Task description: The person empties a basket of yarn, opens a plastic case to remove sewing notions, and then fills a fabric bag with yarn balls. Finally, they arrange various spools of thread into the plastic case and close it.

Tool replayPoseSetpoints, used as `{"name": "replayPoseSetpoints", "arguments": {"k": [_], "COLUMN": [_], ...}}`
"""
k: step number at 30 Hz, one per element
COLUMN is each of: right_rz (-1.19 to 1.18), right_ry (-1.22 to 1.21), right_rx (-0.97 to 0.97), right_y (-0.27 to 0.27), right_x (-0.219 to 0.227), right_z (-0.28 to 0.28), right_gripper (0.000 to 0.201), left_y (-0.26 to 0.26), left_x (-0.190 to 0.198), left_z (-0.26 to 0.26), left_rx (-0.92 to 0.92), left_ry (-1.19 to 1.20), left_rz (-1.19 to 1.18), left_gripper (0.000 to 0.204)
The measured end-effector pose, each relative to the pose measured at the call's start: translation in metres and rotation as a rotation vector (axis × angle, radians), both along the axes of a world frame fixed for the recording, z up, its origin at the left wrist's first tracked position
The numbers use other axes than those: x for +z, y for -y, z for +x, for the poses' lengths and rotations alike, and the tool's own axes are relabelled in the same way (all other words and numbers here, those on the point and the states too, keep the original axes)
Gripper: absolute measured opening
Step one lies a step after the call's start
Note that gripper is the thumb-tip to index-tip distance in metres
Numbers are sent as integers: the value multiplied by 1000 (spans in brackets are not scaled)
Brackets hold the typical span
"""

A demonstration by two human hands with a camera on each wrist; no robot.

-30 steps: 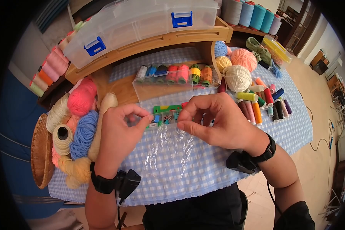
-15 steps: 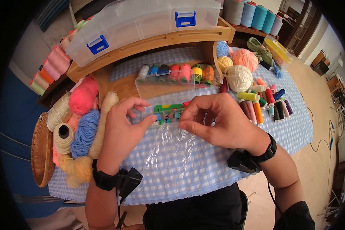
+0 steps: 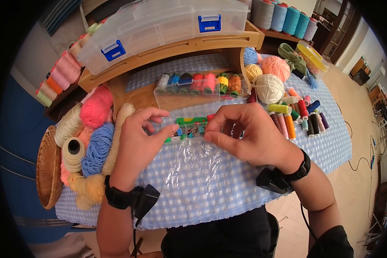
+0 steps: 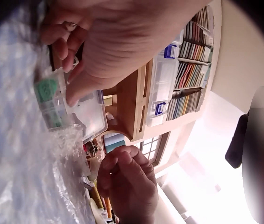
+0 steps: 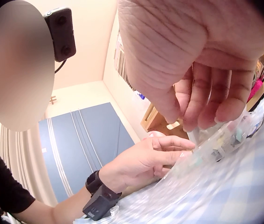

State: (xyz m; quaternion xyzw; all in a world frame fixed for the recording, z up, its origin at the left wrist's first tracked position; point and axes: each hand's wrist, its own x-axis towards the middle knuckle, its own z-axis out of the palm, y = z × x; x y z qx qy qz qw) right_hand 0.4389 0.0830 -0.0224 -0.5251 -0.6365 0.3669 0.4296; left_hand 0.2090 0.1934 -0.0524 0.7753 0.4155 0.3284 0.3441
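A small clear compartment box (image 3: pixel 198 138) lies on the checked cloth between the hands, with small coloured items inside. My left hand (image 3: pixel 141 136) is at its left end, thumb and fingers parted, with nothing visible between them. In the left wrist view that thumb overlaps the box's edge. My right hand (image 3: pixel 249 135) is bent over the box's right end, thumb and index fingertips close together. I cannot tell whether they pinch something small. Crinkled clear plastic film (image 3: pixel 191 161) spreads in front of the box. A green and yellow piece (image 3: pixel 191 121) lies just behind it.
A clear case (image 3: pixel 170 101) of thread spools stands behind. Yarn (image 3: pixel 96 148) and a wicker basket (image 3: pixel 49 167) are at left; yarn balls (image 3: pixel 268 88) and loose thread spools (image 3: pixel 290 122) at right. A wooden shelf (image 3: pixel 172 53) bears a large clear box (image 3: pixel 159 32).
My left thumb and fingers, close together one second ago, have spread apart beside the box. My right hand has kept nearly the same pose. The head view has shifted slightly.
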Motion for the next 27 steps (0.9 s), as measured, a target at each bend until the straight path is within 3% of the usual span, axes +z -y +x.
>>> {"name": "replayPoseSetpoints", "arguments": {"k": [6, 9, 11, 14, 20, 27], "right_rz": [45, 56, 52, 123, 88, 58], "right_ry": [-37, 41, 171, 297, 398, 439], "right_rx": [-15, -92, -314, -410, -330, -305], "right_y": [-1, -1, -2, -4, -7, -11], "right_x": [-5, 4, 6, 0, -11, -10], "right_z": [1, 1, 4, 12, 16, 18], "right_gripper": [7, 8, 10, 16, 19, 20], "left_y": [-2, 5, 0, 3, -12, -15], "left_x": [0, 5, -2, 3, -9, -15], "left_z": [-2, 2, 1, 3, -1, 1], "left_rx": [-77, 26, 64, 59, 11, 35], "left_ry": [-132, -75, 42, 57, 34, 28], "left_rz": [54, 29, -2, -100, -55, -38], "left_gripper": [39, 47, 50, 41, 19, 18]}}
